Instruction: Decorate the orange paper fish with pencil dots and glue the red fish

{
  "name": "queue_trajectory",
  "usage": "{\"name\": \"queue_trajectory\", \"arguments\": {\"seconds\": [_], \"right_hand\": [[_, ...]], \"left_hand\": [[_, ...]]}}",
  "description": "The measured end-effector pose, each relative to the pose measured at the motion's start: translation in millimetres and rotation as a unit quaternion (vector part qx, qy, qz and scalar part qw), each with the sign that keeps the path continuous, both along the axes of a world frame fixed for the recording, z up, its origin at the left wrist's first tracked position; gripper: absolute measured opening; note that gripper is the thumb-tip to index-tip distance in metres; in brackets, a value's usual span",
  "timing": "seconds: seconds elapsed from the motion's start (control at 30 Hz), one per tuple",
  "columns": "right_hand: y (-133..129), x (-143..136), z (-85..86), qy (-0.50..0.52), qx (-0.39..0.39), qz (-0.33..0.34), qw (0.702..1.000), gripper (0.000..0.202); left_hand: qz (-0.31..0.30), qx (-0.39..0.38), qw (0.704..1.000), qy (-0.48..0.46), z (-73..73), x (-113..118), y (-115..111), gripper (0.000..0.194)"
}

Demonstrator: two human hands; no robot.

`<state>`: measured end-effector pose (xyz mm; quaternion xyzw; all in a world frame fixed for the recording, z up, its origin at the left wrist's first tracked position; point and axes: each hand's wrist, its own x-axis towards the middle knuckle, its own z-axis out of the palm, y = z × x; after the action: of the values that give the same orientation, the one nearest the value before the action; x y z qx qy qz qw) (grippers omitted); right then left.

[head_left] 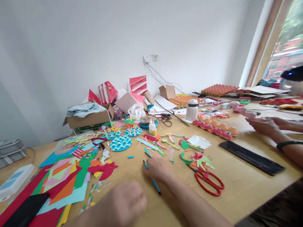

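Note:
My right hand (157, 168) lies palm down on the wooden table (239, 180), its fingers over a blue pen (155, 185) whose two ends stick out from under it. Whether the fingers grip the pen is hidden. My left hand (125, 205) is blurred, curled into a fist with nothing in it, just above the table's near edge beside the coloured paper sheets (65, 183). Red scissors (209, 181) lie to the right of my right hand. Paper scraps (154, 144) are scattered beyond it.
Another person's hands (266, 123) and forearms reach in from the right near a dark tablet (251, 158). Blue wave-pattern discs (121, 143), glue bottles (152, 127), a white jar (192, 110), egg-tray pieces (217, 127) and a cardboard box (89, 118) crowd the far side.

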<state>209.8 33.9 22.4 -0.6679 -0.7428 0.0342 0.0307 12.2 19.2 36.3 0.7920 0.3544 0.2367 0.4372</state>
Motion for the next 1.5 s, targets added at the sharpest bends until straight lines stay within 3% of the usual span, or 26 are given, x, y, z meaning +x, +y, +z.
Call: {"name": "queue_trajectory", "arguments": {"seconds": [0.07,0.13,0.17,0.33,0.57,0.8,0.93,1.07,1.23,1.5], "right_hand": [[-1.3,-0.9,0.9,-0.006,-0.013,0.003,1.0,0.032],[-2.2,-1.7,1.0,-0.008,-0.021,0.003,1.0,0.031],[-2.3,-2.1,0.6,-0.007,-0.023,0.004,1.0,0.031],[1.1,-0.8,-1.5,0.007,-0.018,-0.007,1.0,0.028],[7.0,0.4,0.1,0.078,0.035,-0.041,0.995,0.024],[12.0,0.0,-5.3,0.173,0.08,-0.053,0.98,0.011],[17.7,5.1,-9.1,0.234,0.11,-0.037,0.965,0.011],[19.5,4.7,-10.0,0.286,0.123,-0.006,0.95,0.012],[17.5,1.7,-8.6,0.32,0.123,0.032,0.939,0.012],[10.6,-5.3,-4.5,0.327,0.1,0.058,0.938,0.012]], "left_hand": [[-0.005,0.091,0.994,0.067,4.2,4.4,12.0,0.017],[0.002,0.262,0.935,0.239,6.4,10.6,31.3,0.025],[0.015,0.303,0.898,0.318,6.2,13.7,42.3,0.025],[0.049,0.296,0.875,0.38,-6.9,25.5,86.0,0.024],[0.069,0.241,0.894,0.37,-29.2,38.3,108.7,0.011],[0.094,0.165,0.946,0.263,-41.5,38.9,122.5,0.016],[0.113,0.076,0.978,0.16,-37.5,31.8,126.9,0.018],[0.129,-0.022,0.991,0.034,-31.7,22.7,120.0,0.015],[0.136,-0.13,0.975,-0.115,-28.2,16.2,102.8,0.017],[0.156,-0.248,0.907,-0.304,-21.7,16.7,93.7,0.016]]}}
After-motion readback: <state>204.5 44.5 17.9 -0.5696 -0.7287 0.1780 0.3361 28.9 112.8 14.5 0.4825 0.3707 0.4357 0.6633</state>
